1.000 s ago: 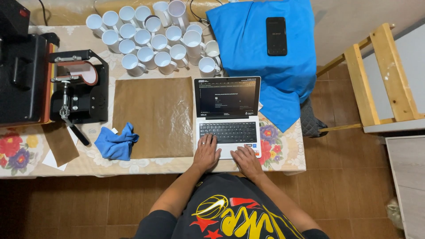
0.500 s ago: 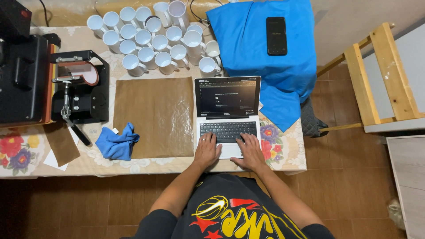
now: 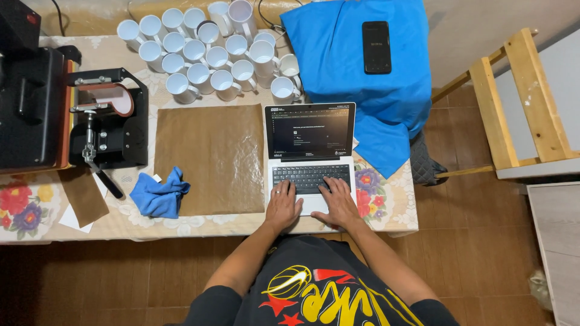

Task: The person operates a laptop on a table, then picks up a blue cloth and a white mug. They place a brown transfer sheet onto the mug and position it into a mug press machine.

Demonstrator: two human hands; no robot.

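- The left hand [image 3: 283, 204] lies flat and spread on the laptop [image 3: 310, 156], palm on the rest below the keys and fingertips on the left side of the keyboard; it grips nothing.
- The right hand [image 3: 337, 201] is laid out the same way on the right side of the keyboard, fingers loosely extended, holding nothing.
- The 2 hands sit just beside each other, not touching.
- The laptop stands open at the near right part of the worktop [image 3: 199, 226], its dark screen upright and facing the person.
- Touching the laptop's left edge lies a brown sheet [image 3: 208, 157], flat on the worktop.
- A crumpled blue cloth [image 3: 158, 194] rests at the sheet's near left corner, overlapping its edge.
- Left of the sheet stands a black mug press [image 3: 112, 121], with a larger black machine [image 3: 27, 99] beside it at the worktop's left end.
- A cluster of white mugs [image 3: 211, 51] stands upright along the far edge, beyond the sheet and laptop.
- A blue fabric [image 3: 362, 72] drapes over the far right corner, beyond the laptop's screen, with a black phone [image 3: 376, 47] lying flat on it.
- A wooden frame [image 3: 513, 102] stands on the floor, well apart to the right.
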